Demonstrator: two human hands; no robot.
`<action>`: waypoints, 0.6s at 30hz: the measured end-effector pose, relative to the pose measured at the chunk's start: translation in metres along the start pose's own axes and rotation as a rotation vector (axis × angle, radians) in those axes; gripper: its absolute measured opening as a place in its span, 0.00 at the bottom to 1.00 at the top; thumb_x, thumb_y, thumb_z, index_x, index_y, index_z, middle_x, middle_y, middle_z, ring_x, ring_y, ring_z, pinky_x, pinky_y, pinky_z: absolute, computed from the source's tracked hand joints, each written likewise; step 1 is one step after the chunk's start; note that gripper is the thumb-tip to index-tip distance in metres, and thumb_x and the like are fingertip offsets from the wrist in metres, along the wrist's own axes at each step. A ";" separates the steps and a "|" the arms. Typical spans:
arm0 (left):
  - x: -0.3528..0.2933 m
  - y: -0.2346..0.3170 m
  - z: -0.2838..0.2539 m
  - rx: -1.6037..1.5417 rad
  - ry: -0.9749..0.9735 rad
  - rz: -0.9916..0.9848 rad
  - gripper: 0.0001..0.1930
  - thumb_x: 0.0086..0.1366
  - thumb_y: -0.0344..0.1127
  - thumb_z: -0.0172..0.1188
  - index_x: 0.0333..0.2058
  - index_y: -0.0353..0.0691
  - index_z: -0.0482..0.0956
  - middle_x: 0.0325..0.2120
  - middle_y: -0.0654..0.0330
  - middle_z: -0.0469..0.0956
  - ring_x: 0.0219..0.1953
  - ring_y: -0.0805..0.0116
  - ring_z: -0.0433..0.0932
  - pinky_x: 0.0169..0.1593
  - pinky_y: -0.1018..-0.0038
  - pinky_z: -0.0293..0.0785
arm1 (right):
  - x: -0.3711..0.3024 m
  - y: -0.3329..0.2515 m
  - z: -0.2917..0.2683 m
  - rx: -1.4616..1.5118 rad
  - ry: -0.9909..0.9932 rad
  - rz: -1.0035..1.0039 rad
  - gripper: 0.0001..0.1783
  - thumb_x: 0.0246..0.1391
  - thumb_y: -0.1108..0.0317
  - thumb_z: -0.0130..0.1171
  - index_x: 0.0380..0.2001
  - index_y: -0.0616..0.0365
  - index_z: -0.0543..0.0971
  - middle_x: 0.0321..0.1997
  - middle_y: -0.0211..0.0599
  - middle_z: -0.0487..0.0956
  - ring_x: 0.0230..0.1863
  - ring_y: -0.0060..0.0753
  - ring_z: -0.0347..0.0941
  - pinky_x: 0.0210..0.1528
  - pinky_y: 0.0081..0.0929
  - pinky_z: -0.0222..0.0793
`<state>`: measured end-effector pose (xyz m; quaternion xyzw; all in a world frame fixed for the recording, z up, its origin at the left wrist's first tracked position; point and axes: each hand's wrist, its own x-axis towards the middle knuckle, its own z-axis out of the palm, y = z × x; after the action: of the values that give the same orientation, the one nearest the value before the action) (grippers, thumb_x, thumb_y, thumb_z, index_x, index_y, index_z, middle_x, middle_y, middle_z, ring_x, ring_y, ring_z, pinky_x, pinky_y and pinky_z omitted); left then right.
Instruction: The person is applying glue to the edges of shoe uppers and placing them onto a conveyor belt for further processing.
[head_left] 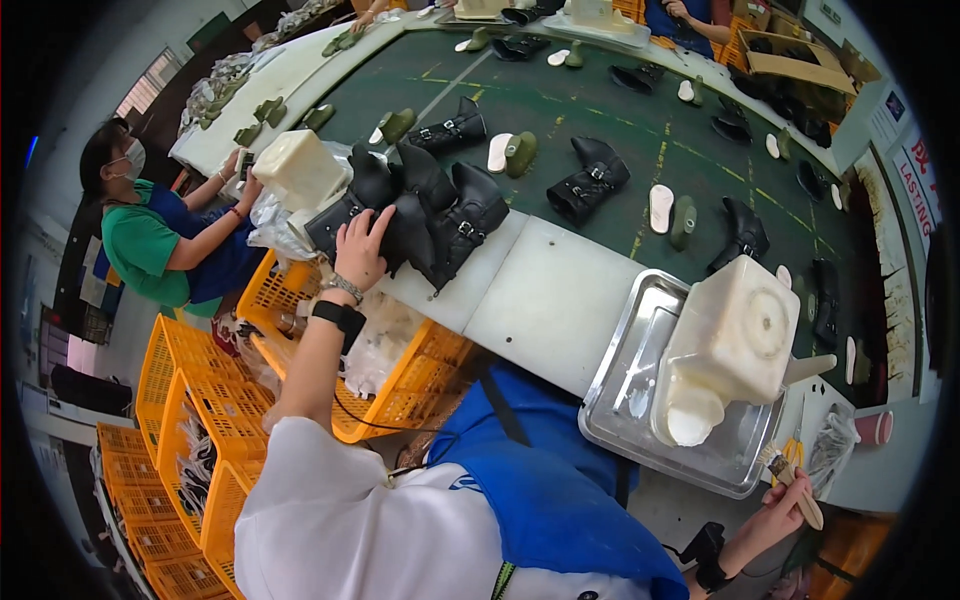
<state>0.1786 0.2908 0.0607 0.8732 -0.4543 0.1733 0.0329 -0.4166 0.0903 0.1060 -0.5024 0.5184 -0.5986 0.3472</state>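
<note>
My left hand reaches out over a cluster of black boots at the white table edge. Its fingers are bent onto a buckled black boot; their tips are partly lost against the dark leather. Another boot with buckled straps leans against that cluster, on the right. At the lower right, my right hand is closed around a wooden-handled paintbrush, bristles pointing up and away. Near the brush stands a metal tray holding a tilted, cream-coloured plastic container with a round opening.
On the green conveyor lie more black boots, white insoles and green shoe lasts. Yellow crates stand below at my left. Beyond another cream container is a co-worker. Yellow-handled scissors lie at the right.
</note>
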 end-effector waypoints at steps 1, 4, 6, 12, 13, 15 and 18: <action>-0.002 -0.001 0.001 0.001 0.006 0.000 0.42 0.38 0.24 0.57 0.57 0.52 0.57 0.51 0.51 0.62 0.55 0.55 0.60 0.55 0.58 0.58 | -0.001 0.001 0.001 0.005 0.002 -0.002 0.11 0.58 0.65 0.46 0.35 0.63 0.73 0.19 0.24 0.64 0.18 0.09 0.54 0.19 0.09 0.46; -0.005 -0.008 0.010 -0.174 0.183 0.040 0.31 0.42 0.23 0.51 0.51 0.39 0.64 0.44 0.51 0.69 0.48 0.55 0.67 0.50 0.66 0.64 | -0.005 -0.002 0.009 0.025 0.003 -0.025 0.11 0.58 0.65 0.46 0.35 0.62 0.73 0.19 0.23 0.65 0.18 0.09 0.54 0.18 0.08 0.46; -0.006 -0.011 0.007 -0.181 0.242 -0.076 0.21 0.45 0.22 0.49 0.42 0.41 0.69 0.30 0.53 0.75 0.36 0.55 0.73 0.39 0.65 0.70 | -0.011 -0.006 0.018 0.000 0.033 0.015 0.12 0.58 0.63 0.48 0.37 0.61 0.73 0.18 0.21 0.64 0.19 0.08 0.53 0.19 0.08 0.46; 0.010 -0.007 0.014 -0.192 0.354 -0.084 0.06 0.51 0.24 0.47 0.28 0.41 0.71 0.20 0.54 0.72 0.26 0.55 0.73 0.30 0.62 0.69 | -0.020 -0.016 0.048 0.041 0.017 -0.016 0.11 0.58 0.63 0.46 0.35 0.60 0.73 0.18 0.23 0.65 0.18 0.08 0.56 0.18 0.06 0.47; 0.007 -0.003 0.030 -0.258 0.322 -0.086 0.06 0.51 0.24 0.47 0.28 0.41 0.70 0.20 0.54 0.72 0.27 0.54 0.73 0.31 0.61 0.69 | -0.023 -0.020 0.052 0.045 0.020 -0.023 0.11 0.58 0.63 0.46 0.35 0.60 0.73 0.18 0.23 0.65 0.18 0.08 0.56 0.18 0.06 0.47; 0.000 0.002 0.042 -0.314 0.311 -0.137 0.08 0.53 0.27 0.48 0.33 0.39 0.71 0.23 0.51 0.73 0.28 0.51 0.73 0.33 0.61 0.70 | -0.028 -0.026 0.060 0.066 0.006 -0.022 0.11 0.58 0.63 0.47 0.34 0.60 0.73 0.18 0.23 0.65 0.18 0.08 0.56 0.18 0.06 0.47; -0.009 0.024 0.020 -0.546 0.137 -0.366 0.26 0.55 0.43 0.56 0.49 0.37 0.64 0.36 0.44 0.71 0.39 0.46 0.71 0.43 0.62 0.68 | -0.032 -0.027 0.065 0.040 0.002 0.005 0.11 0.58 0.64 0.47 0.34 0.61 0.73 0.18 0.23 0.65 0.18 0.09 0.56 0.17 0.07 0.48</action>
<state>0.1601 0.2798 0.0367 0.8856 -0.3163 0.0948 0.3265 -0.3429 0.1088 0.1213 -0.4935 0.5078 -0.6086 0.3581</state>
